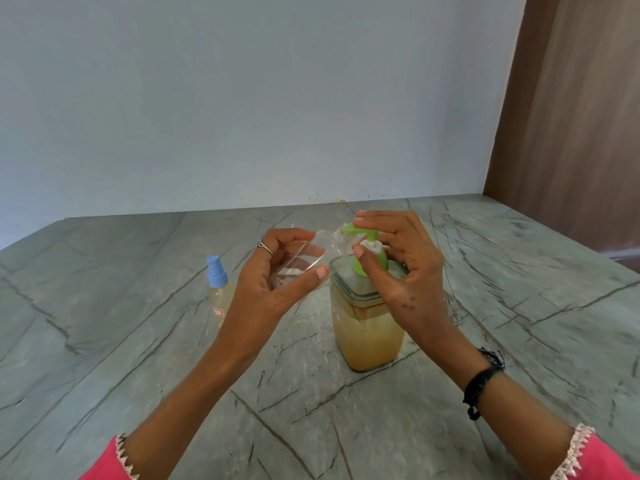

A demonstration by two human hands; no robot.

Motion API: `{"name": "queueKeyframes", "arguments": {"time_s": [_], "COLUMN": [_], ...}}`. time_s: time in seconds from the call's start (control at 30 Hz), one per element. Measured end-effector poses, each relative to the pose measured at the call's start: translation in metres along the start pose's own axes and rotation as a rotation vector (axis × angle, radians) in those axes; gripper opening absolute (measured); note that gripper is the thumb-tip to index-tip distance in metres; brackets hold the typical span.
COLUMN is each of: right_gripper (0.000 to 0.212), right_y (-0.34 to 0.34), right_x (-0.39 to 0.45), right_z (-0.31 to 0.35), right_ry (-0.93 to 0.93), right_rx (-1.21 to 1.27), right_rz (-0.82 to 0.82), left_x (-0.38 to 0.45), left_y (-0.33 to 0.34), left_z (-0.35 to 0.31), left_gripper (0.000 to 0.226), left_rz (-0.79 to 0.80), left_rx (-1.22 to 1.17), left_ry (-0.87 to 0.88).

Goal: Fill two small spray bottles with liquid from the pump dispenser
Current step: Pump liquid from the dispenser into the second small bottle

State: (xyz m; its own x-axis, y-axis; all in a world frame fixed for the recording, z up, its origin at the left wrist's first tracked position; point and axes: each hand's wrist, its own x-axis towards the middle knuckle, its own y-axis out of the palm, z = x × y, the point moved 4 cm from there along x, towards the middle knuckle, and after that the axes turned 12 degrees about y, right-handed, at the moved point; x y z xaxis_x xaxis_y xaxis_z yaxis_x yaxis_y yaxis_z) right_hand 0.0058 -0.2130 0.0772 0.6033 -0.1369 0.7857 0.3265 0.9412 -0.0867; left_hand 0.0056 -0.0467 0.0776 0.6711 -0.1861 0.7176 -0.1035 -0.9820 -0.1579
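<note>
Pump dispenser (367,320) upright on the grey veined countertop (519,306), a clear square bottle about two-thirds full of cloudy amber liquid, topped by a green pump head (360,233) on a white collar. Right hand (405,268) curled over that pump: forefinger laid along the top of the green spout, thumb tip against the green neck just under the collar, remaining fingers bent behind the stem. Black cord bracelet (483,382) around the right wrist, pink sleeve with a pale scalloped trim (581,455) at the lower right corner. Left hand (277,278) wrapped round an uncapped clear spray bottle (304,258), held tilted almost on its side, its open neck pointing right and meeting the tip of the green spout; thumb underneath, fingers curved over the top, a silver ring (265,247) on one of them. Hardly any liquid discernible inside this bottle; amount impossible to judge. Matching pink sleeve at the lower left edge. Further left, standing apart from both hands, a second spray bottle (219,299) with a blue spray cap (216,271), filled with pale yellow liquid and carrying a small red-and-white label low on its front. Beyond the countertop, a plain pale blue wall (242,98); on the right, a brown wood-grain panel (571,133) rising from the counter's far corner.
</note>
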Motion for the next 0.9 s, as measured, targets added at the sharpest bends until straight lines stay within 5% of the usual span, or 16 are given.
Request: {"name": "queueKeyframes", "arguments": {"time_s": [0.9], "right_gripper": [0.026], "right_y": [-0.001], "right_x": [-0.004], "right_z": [-0.003], "right_ry": [-0.092], "right_rx": [-0.06], "right_rz": [0.029], "left_x": [0.001], "left_y": [-0.001], "left_z": [-0.001], "left_gripper": [0.043], "left_rz": [-0.024], "left_rx": [0.02], "left_ry": [0.014]}}
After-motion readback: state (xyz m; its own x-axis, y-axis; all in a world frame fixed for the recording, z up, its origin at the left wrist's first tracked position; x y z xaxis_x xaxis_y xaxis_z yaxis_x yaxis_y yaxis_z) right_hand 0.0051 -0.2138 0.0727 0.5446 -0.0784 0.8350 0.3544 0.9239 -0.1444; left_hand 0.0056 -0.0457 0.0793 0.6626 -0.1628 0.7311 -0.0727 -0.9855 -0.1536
